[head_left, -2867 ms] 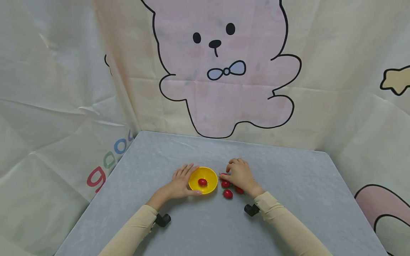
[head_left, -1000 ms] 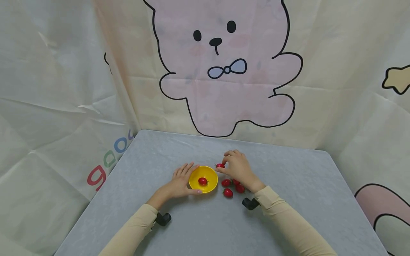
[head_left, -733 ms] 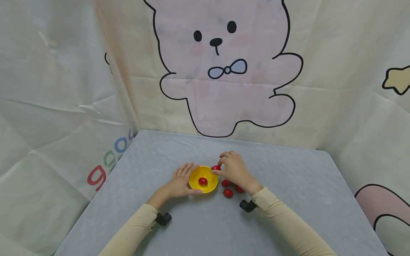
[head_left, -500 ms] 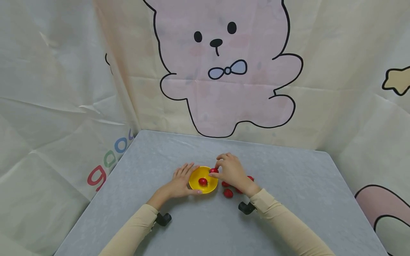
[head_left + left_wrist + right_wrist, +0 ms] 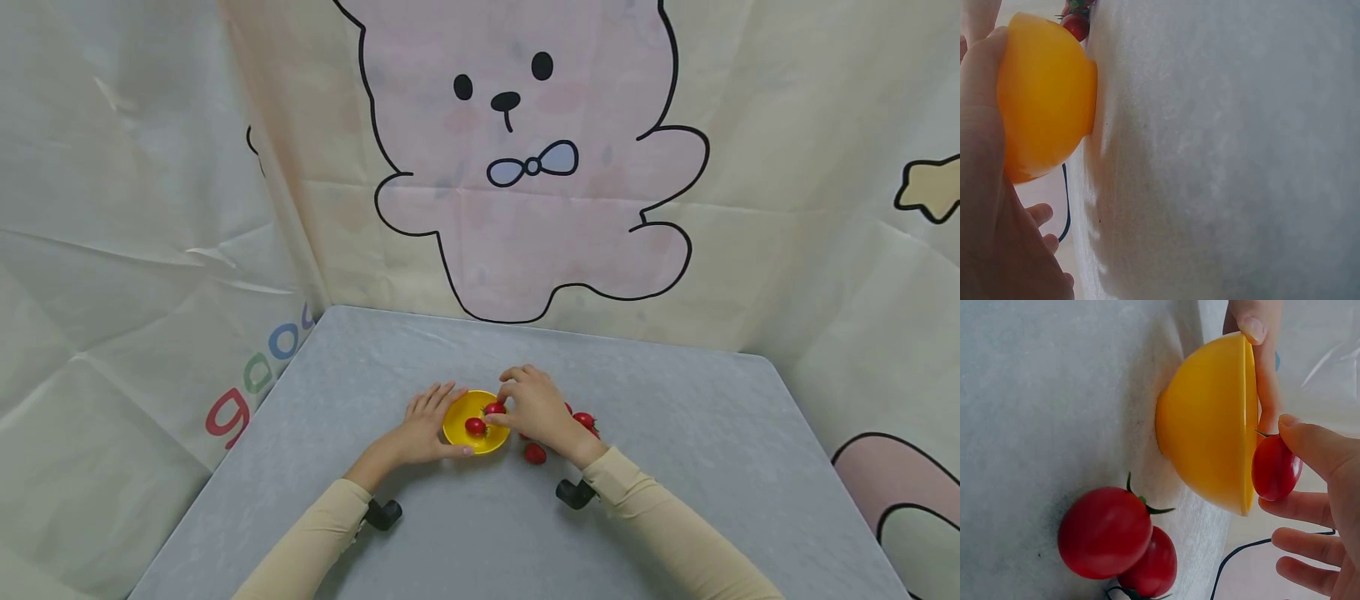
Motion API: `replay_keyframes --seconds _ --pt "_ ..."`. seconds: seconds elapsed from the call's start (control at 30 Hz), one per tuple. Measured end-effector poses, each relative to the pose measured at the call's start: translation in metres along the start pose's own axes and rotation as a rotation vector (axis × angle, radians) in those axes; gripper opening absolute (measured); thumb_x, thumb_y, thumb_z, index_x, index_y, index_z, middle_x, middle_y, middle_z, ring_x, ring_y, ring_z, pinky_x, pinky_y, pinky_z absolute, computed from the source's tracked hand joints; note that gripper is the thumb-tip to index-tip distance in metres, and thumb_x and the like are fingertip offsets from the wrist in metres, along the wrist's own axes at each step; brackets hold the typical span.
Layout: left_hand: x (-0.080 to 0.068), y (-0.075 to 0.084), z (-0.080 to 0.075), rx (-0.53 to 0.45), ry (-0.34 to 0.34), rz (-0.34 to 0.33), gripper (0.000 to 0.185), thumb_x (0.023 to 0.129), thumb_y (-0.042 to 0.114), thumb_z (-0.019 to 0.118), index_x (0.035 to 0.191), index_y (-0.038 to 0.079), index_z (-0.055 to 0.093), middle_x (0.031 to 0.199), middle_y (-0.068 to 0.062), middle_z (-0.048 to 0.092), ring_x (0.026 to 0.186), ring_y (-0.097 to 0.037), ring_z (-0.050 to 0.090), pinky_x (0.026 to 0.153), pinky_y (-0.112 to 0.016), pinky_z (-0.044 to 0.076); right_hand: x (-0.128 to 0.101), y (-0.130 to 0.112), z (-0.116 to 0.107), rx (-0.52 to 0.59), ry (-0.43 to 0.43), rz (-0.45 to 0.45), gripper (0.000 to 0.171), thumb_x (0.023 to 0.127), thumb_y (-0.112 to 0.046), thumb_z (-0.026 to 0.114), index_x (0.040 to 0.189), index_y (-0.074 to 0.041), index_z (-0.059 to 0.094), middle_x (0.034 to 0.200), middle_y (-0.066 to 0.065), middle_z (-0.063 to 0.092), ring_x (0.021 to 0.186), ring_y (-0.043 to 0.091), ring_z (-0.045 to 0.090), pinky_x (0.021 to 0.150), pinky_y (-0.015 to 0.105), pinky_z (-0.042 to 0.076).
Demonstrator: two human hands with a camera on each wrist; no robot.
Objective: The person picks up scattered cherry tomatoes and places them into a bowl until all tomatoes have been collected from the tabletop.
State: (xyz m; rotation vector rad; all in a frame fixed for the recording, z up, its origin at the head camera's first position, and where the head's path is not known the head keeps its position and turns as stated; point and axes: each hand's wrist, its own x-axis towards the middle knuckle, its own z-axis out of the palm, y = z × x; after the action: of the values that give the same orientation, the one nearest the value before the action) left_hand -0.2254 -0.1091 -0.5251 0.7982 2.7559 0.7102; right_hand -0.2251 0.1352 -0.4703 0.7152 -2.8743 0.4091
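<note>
My left hand (image 5: 420, 431) rests against the left side of a yellow bowl (image 5: 456, 437), fingers straight and spread, thumb by the near rim. A cherry tomato (image 5: 476, 427) lies inside the bowl. Between thumb and forefinger, my right hand (image 5: 536, 410) pinches another cherry tomato (image 5: 1277, 469), which has a green stem. In the right wrist view, this tomato is held right at the bowl's rim. Several loose cherry tomatoes lie right of the bowl, among them one in front (image 5: 535, 454) and one beyond my right wrist (image 5: 583, 420). My right hand partly hides the others.
A grey cloth-like cover (image 5: 465, 533) lies over the table. Behind it hangs a cream backdrop with a pink bear (image 5: 525, 225), and more printed fabric closes off both sides. A black wrist mount (image 5: 383, 515) sits at each sleeve.
My right hand has carried the pinched cherry tomato left and toward me, from behind the loose tomatoes to over the bowl. My left hand and the bowl have stayed in place.
</note>
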Motion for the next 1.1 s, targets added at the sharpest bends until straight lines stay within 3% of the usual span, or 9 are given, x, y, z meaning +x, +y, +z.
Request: replay_keyframes --seconds 0.53,1.1 --pt "-0.0019 0.0004 -0.0007 0.001 0.007 0.01 0.104 0.079 0.072 0.064 0.159 0.023 0.018 0.168 -0.011 0.013 0.153 -0.042 0.009 0.119 -0.069 0.008 -0.0052 -0.0073 0.0053 -0.043 -0.045 -0.05 0.044 0.077 -0.059 0.076 0.093 -0.019 0.079 0.124 0.006 0.068 0.117 0.026 0.057 0.103 0.052 0.048" --pt "-0.002 0.0008 -0.0005 -0.001 0.013 0.01 0.104 0.078 0.074 0.063 0.158 0.023 0.02 0.167 -0.012 0.014 0.153 -0.042 0.011 0.119 -0.07 0.009 -0.0087 -0.0101 0.0078 0.002 -0.064 -0.074 0.042 0.077 -0.054 0.079 0.092 -0.016 0.078 0.125 0.008 0.066 0.117 0.028 0.056 0.103 0.054 0.046"
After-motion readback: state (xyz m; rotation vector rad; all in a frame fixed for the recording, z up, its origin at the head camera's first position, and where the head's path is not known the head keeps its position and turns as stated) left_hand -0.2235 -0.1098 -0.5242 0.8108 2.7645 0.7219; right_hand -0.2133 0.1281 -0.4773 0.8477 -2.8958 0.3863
